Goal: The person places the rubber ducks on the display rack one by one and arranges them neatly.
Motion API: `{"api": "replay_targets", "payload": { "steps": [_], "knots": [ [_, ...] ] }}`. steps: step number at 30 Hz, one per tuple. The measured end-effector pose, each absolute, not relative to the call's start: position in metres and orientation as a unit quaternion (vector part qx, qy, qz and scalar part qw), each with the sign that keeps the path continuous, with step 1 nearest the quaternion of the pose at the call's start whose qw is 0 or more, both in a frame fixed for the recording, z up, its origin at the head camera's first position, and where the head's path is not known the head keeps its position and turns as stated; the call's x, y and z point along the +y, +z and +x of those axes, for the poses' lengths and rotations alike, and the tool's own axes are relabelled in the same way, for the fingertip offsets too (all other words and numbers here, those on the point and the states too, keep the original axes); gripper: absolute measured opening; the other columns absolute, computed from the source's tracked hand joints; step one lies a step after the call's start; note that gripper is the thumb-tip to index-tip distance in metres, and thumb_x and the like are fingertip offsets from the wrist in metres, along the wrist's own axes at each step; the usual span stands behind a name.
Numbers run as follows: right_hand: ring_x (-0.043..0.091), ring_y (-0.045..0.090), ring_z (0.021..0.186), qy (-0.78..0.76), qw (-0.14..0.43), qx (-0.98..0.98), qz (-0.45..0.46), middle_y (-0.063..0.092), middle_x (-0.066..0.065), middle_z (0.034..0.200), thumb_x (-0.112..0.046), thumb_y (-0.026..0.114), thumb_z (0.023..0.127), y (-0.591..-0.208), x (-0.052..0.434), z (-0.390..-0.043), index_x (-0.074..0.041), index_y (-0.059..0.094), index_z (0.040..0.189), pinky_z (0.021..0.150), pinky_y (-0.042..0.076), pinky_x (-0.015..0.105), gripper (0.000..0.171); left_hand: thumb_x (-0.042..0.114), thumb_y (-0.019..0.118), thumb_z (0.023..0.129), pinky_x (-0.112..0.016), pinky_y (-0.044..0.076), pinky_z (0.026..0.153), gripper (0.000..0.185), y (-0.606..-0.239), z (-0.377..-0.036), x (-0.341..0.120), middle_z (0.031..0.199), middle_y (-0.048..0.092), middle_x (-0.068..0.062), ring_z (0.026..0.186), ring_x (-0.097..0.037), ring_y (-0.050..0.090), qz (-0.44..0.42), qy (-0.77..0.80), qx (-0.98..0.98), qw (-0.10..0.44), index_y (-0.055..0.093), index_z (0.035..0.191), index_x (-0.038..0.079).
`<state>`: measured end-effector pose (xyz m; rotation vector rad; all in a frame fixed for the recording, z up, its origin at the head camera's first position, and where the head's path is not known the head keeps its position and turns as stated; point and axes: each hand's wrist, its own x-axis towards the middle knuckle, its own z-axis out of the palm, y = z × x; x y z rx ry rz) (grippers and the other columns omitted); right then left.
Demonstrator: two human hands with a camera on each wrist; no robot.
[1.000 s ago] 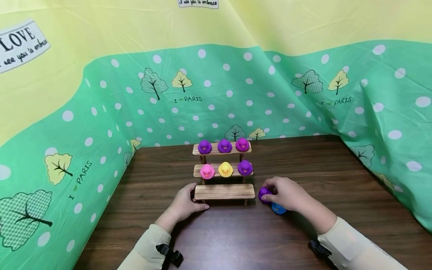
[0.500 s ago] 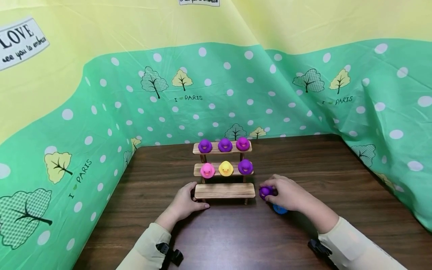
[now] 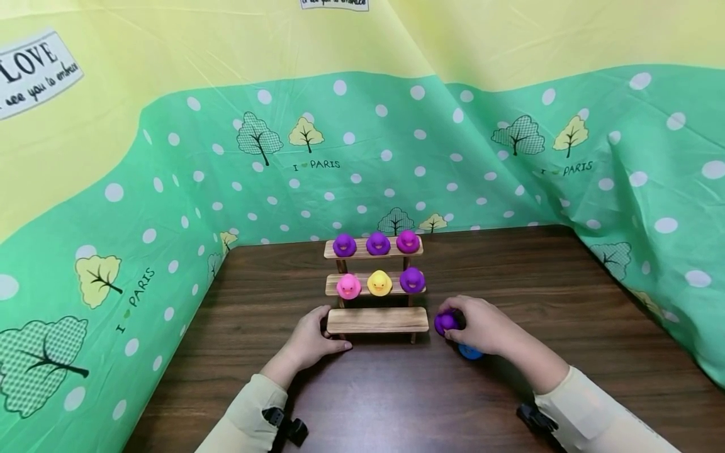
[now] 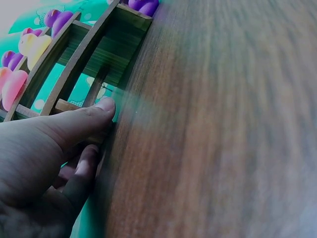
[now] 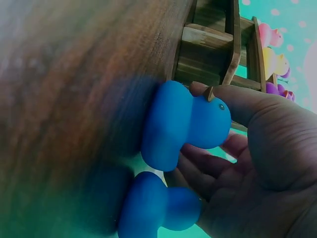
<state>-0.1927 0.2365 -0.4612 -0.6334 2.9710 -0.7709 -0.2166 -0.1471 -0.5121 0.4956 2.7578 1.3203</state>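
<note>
My left hand [image 3: 313,340] grips the left end of a three-tier wooden stand [image 3: 376,321], thumb in front and fingers behind, as the left wrist view shows. Right of the stand, my right hand [image 3: 481,324] pinches a purple rubber duck [image 3: 447,323] at the table surface between thumb and fingers. A blue rubber duck [image 3: 470,352] sticks out below that hand. In the right wrist view two blue ducks show, one [image 5: 171,129] by my thumb and another [image 5: 153,206] below; they hide the purple duck there. The stand's lowest tier bears no duck.
On the top tier sit two purple ducks [image 3: 344,245] and a magenta one [image 3: 408,241]. The middle tier carries a pink duck [image 3: 348,286], a yellow duck [image 3: 379,283] and a purple duck [image 3: 412,280]. A printed cloth [image 3: 362,145] surrounds the brown table [image 3: 255,277].
The purple duck has turned slightly in my right fingers and more of it shows now. My left hand and the stand stay put.
</note>
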Motion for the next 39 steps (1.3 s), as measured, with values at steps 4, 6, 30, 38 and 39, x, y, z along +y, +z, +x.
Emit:
{"api": "replay_targets", "payload": {
  "steps": [4,6,30,38,39],
  "knots": [
    [0.024,0.069,0.097,-0.253,0.009,0.950,-0.181,0.072,-0.001,0.102,-0.018,0.090,0.082,-0.4612,0.2376,-0.1923,-0.017,0.073,0.107,0.083,0.056,0.050,0.030,0.026,0.101,0.069,-0.044,0.051,0.099,0.084,-0.5116,-0.2167,-0.1471,0.120,0.066,-0.008,0.106,-0.020,0.063,0.162,0.428,0.889,0.021,0.059,0.137,-0.002],
    [0.023,0.068,0.096,-0.255,0.010,0.950,-0.180,0.073,-0.002,0.101,-0.018,0.090,0.082,-0.4609,0.2380,-0.1919,-0.018,0.073,0.105,0.083,0.056,0.050,0.029,0.026,0.101,0.069,-0.044,0.051,0.099,0.083,-0.5115,-0.2168,-0.1472,0.119,0.066,-0.007,0.105,-0.019,0.063,0.161,0.427,0.889,0.021,0.060,0.136,-0.002],
    [0.023,0.067,0.097,-0.272,0.012,0.944,-0.187,0.071,-0.003,0.098,-0.012,0.088,0.085,-0.4630,0.2382,-0.1902,-0.012,0.074,0.106,0.085,0.056,0.049,0.025,0.027,0.101,0.070,-0.044,0.052,0.099,0.087,-0.5119,-0.2158,-0.1471,0.123,0.066,-0.009,0.107,-0.021,0.063,0.156,0.420,0.894,0.025,0.058,0.139,-0.004],
    [0.024,0.068,0.101,-0.289,-0.013,0.938,-0.188,0.070,0.000,0.107,-0.009,0.087,0.084,-0.4591,0.2361,-0.1864,-0.010,0.075,0.110,0.086,0.057,0.047,0.028,0.026,0.101,0.069,-0.043,0.052,0.098,0.087,-0.5125,-0.2156,-0.1471,0.120,0.066,-0.010,0.106,-0.021,0.063,0.162,0.416,0.895,0.020,0.058,0.138,-0.005],
    [0.024,0.068,0.102,-0.291,-0.016,0.938,-0.188,0.070,0.000,0.108,-0.009,0.087,0.084,-0.4582,0.2353,-0.1853,-0.011,0.075,0.110,0.087,0.057,0.048,0.029,0.026,0.101,0.069,-0.042,0.053,0.097,0.086,-0.5123,-0.2159,-0.1471,0.120,0.066,-0.009,0.105,-0.020,0.063,0.161,0.417,0.894,0.021,0.059,0.137,-0.004]
  ]
}}
